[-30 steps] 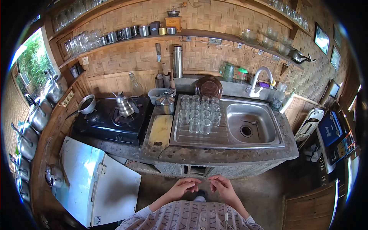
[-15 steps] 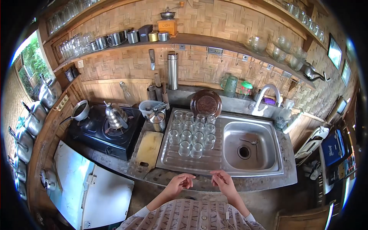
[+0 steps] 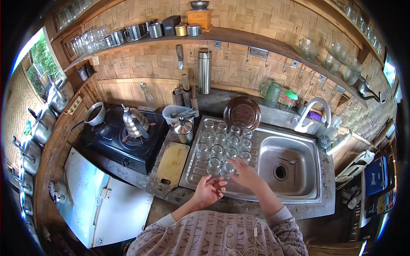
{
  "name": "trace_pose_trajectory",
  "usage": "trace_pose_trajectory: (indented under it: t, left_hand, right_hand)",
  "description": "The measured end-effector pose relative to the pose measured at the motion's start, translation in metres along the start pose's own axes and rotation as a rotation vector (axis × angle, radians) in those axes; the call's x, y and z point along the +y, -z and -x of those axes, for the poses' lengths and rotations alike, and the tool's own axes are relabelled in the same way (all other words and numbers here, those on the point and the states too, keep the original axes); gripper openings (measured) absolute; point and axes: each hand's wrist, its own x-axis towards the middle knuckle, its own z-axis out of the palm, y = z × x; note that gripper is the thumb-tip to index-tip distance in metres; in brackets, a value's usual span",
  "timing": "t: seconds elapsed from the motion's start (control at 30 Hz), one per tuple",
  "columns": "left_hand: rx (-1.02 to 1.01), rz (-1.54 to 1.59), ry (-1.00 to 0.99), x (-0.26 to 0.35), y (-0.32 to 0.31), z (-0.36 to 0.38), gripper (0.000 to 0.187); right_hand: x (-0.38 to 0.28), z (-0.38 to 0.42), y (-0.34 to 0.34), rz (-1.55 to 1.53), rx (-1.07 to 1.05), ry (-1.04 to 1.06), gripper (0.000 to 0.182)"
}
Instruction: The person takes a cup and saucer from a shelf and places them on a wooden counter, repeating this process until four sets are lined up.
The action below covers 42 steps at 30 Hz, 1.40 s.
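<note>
Several clear glasses (image 3: 216, 151) stand in rows on the ribbed steel drainboard (image 3: 192, 177), left of the sink basin (image 3: 290, 147). My right hand (image 3: 242, 171) reaches over the front right glass, fingers spread around its top; whether they touch it is hard to tell. Palm up and fingers loosely curled apart, my left hand (image 3: 209, 190) is just in front of the drainboard and holds nothing. A dark brown plate (image 3: 242, 113) leans upright behind the glasses.
Left of the drainboard are a cutting board (image 3: 173, 161), a lidded steel pot (image 3: 183, 129) and a black stove (image 3: 115, 143) with a kettle (image 3: 136, 123). A white faucet (image 3: 314, 112) rises behind the basin. Cups line the wall shelf (image 3: 239, 37).
My right hand has moved forward to the front glasses. My left hand has turned palm up and lifted slightly. The view has shifted, so the counter sits a little further right.
</note>
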Motion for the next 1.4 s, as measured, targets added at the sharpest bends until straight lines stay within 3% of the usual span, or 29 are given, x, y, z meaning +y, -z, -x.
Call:
trace_pose_trajectory:
  t: [0.1,0.2,0.47,0.7,0.9,0.97,1.07,1.13,1.27,1.33,1.4]
  left_hand:
    - [0.099,0.121,0.073,0.0,0.015,-0.008,0.04]
    - [0.044,0.097,0.106,-0.002,0.031,-0.013,0.038]
    - [0.048,0.03,0.179,-0.004,0.034,-0.009,0.034]
    - [-0.006,-0.065,0.303,-0.016,0.05,-0.009,0.034]
    - [-0.01,-0.183,0.352,-0.017,0.052,-0.009,0.033]
    - [-0.016,-0.213,0.357,-0.014,0.039,-0.005,0.032]
    - [0.041,-0.319,0.224,-0.007,0.009,0.007,0.029]
    - [-0.106,-0.253,0.076,-0.002,0.003,0.009,0.031]
    - [-0.167,-0.298,-0.069,0.001,-0.016,0.025,0.034]
    - [-0.222,-0.445,-0.217,0.002,-0.025,0.036,0.041]
    - [-0.22,-0.554,-0.244,0.005,-0.028,0.044,0.044]
  right_hand:
    - [0.002,-0.014,0.001,0.164,-0.118,-0.005,0.062]
    - [0.002,-0.023,-0.002,0.198,-0.235,-0.063,0.063]
    - [-0.01,-0.023,-0.012,0.239,-0.145,-0.232,0.055]
    - [-0.013,-0.01,-0.006,0.36,-0.135,-0.183,0.052]
    - [-0.04,0.017,0.02,0.18,-0.062,-0.192,0.05]
    - [-0.043,0.025,0.021,0.053,0.112,-0.08,0.05]
    - [-0.058,0.038,0.027,-0.019,0.199,-0.104,0.048]
    - [-0.071,0.046,0.029,-0.07,0.251,-0.13,0.05]
    - [-0.078,0.057,0.018,-0.257,0.443,-0.129,0.054]
    - [-0.066,0.062,0.001,-0.3,0.518,-0.076,0.055]
    - [-0.061,0.067,-0.013,-0.346,0.587,-0.022,0.056]
